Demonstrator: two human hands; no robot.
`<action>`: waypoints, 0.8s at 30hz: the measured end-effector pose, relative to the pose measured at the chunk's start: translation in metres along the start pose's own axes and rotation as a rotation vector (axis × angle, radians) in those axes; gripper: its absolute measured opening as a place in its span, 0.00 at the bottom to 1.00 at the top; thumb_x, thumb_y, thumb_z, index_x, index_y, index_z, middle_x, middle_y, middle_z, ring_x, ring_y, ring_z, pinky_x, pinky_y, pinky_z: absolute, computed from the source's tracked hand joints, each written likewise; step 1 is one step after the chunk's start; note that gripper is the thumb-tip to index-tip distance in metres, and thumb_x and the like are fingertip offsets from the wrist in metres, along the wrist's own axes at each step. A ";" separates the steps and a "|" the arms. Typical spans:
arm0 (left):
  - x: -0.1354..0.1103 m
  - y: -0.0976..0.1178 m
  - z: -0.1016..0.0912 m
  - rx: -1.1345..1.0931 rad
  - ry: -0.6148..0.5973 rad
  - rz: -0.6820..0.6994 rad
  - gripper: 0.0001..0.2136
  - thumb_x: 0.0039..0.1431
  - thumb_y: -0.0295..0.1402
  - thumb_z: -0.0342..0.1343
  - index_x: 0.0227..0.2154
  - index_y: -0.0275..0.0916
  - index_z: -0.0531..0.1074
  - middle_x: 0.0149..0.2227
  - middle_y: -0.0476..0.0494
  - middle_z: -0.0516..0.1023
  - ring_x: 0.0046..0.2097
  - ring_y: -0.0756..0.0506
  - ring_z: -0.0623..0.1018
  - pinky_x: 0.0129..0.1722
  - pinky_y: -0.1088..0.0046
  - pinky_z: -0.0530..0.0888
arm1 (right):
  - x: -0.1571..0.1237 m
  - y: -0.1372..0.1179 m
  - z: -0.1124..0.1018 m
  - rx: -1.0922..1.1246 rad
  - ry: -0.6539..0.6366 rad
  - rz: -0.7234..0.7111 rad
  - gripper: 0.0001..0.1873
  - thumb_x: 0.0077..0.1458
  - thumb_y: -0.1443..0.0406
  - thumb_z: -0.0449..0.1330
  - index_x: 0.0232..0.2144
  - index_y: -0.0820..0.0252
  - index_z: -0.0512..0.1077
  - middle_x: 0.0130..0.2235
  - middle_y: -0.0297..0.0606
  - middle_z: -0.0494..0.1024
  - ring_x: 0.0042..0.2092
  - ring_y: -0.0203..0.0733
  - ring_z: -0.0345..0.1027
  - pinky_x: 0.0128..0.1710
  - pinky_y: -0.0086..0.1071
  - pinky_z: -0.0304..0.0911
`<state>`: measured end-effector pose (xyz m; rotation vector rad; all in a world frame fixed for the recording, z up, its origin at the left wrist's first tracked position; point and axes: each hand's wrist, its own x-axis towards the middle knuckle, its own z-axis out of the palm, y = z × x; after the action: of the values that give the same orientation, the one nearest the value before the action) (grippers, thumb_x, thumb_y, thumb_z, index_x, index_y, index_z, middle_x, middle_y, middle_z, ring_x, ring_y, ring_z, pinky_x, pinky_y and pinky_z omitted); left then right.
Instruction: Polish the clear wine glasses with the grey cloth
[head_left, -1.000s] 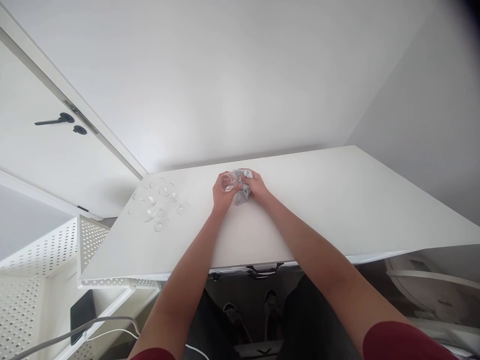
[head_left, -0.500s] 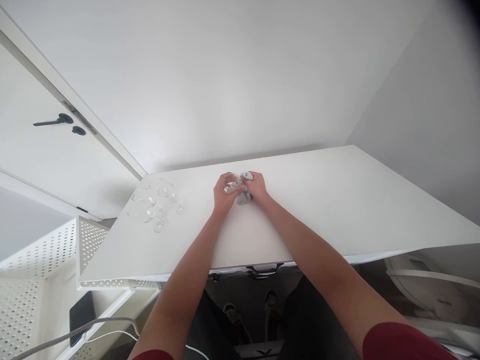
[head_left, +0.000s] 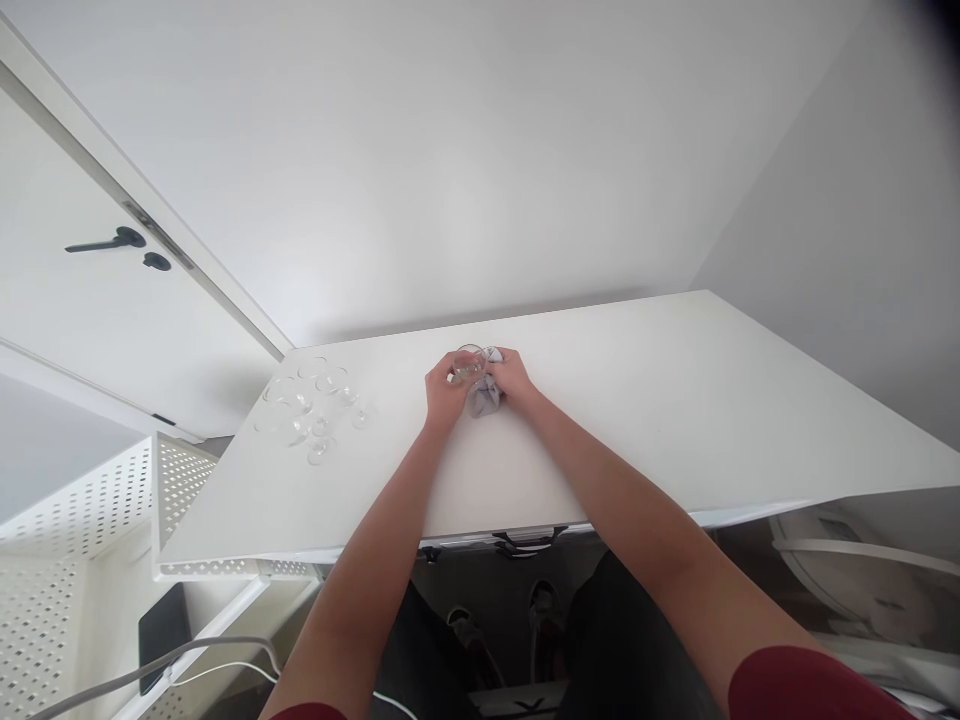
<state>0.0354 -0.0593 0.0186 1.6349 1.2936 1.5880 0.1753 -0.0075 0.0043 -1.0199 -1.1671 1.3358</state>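
A clear wine glass is in my left hand, its rim facing up towards me. The fingers of that hand are wrapped round the bowl. My right hand grips a grey and white cloth against the right side of the glass. Part of the cloth hangs down between my two hands, over the white table. The stem and foot of the glass are hidden by my hands and the cloth.
Several clear stemmed glasses stand close together on the left of the white table. A wall rises behind it. A door with a black handle is at the far left. White perforated panels and a grey cable lie lower left.
The glass has turned slightly, so its rim shows rounder. The cloth has shifted a little and more of it hangs below my fingers. Both hands stay at nearly the same place.
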 end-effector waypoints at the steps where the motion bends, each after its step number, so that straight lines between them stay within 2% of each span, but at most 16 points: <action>1: 0.001 -0.002 -0.001 -0.052 0.003 -0.035 0.14 0.51 0.39 0.73 0.40 0.44 0.82 0.42 0.44 0.85 0.45 0.41 0.82 0.45 0.64 0.76 | -0.001 -0.002 0.000 0.075 -0.075 0.045 0.14 0.38 0.58 0.69 0.28 0.59 0.74 0.29 0.33 0.76 0.32 0.39 0.67 0.34 0.33 0.64; 3: 0.003 -0.006 -0.002 -0.192 0.017 -0.115 0.18 0.48 0.41 0.75 0.41 0.42 0.82 0.42 0.42 0.85 0.43 0.42 0.82 0.44 0.64 0.77 | -0.004 -0.008 0.001 0.204 -0.201 0.116 0.17 0.36 0.59 0.72 0.31 0.60 0.76 0.31 0.36 0.79 0.34 0.42 0.71 0.37 0.35 0.68; 6: 0.007 -0.011 -0.002 -0.407 0.098 -0.207 0.23 0.45 0.43 0.76 0.43 0.40 0.80 0.41 0.40 0.85 0.40 0.43 0.83 0.43 0.64 0.79 | -0.010 -0.016 0.001 0.282 -0.275 0.122 0.21 0.40 0.55 0.75 0.35 0.60 0.78 0.36 0.40 0.82 0.39 0.45 0.75 0.42 0.37 0.70; 11: 0.009 -0.011 -0.003 -0.491 0.246 -0.218 0.24 0.42 0.42 0.78 0.41 0.40 0.79 0.39 0.42 0.84 0.43 0.43 0.84 0.47 0.64 0.80 | -0.013 -0.018 0.004 0.104 -0.359 -0.107 0.24 0.44 0.51 0.74 0.40 0.57 0.79 0.40 0.37 0.82 0.42 0.44 0.74 0.45 0.37 0.69; 14: 0.009 -0.011 -0.003 -0.472 0.257 -0.228 0.23 0.42 0.41 0.78 0.41 0.40 0.80 0.41 0.41 0.84 0.45 0.42 0.84 0.48 0.63 0.80 | -0.013 -0.017 0.004 -0.030 -0.327 -0.237 0.22 0.45 0.52 0.73 0.39 0.56 0.77 0.40 0.36 0.81 0.43 0.44 0.72 0.45 0.37 0.69; 19: 0.008 -0.012 -0.004 -0.410 0.246 -0.223 0.22 0.43 0.41 0.78 0.40 0.39 0.81 0.41 0.40 0.85 0.43 0.42 0.84 0.46 0.63 0.80 | -0.015 -0.017 0.004 -0.216 -0.313 -0.320 0.17 0.48 0.56 0.68 0.40 0.56 0.76 0.40 0.35 0.80 0.41 0.44 0.71 0.44 0.36 0.67; 22: 0.006 -0.011 -0.004 -0.314 0.207 -0.213 0.22 0.42 0.41 0.78 0.40 0.39 0.82 0.40 0.41 0.85 0.43 0.41 0.84 0.44 0.64 0.79 | -0.015 -0.016 0.006 -0.336 -0.239 -0.388 0.16 0.48 0.59 0.65 0.40 0.56 0.75 0.39 0.35 0.80 0.40 0.43 0.70 0.44 0.36 0.66; 24: 0.006 -0.010 -0.004 -0.293 0.188 -0.211 0.21 0.42 0.41 0.78 0.39 0.39 0.82 0.40 0.41 0.85 0.43 0.41 0.83 0.44 0.64 0.79 | -0.016 -0.015 0.009 -0.318 -0.198 -0.391 0.15 0.48 0.58 0.66 0.39 0.56 0.75 0.39 0.35 0.80 0.40 0.43 0.70 0.45 0.37 0.66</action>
<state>0.0281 -0.0507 0.0130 1.1575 1.2112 1.7351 0.1709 -0.0241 0.0202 -0.8319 -1.6721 0.9728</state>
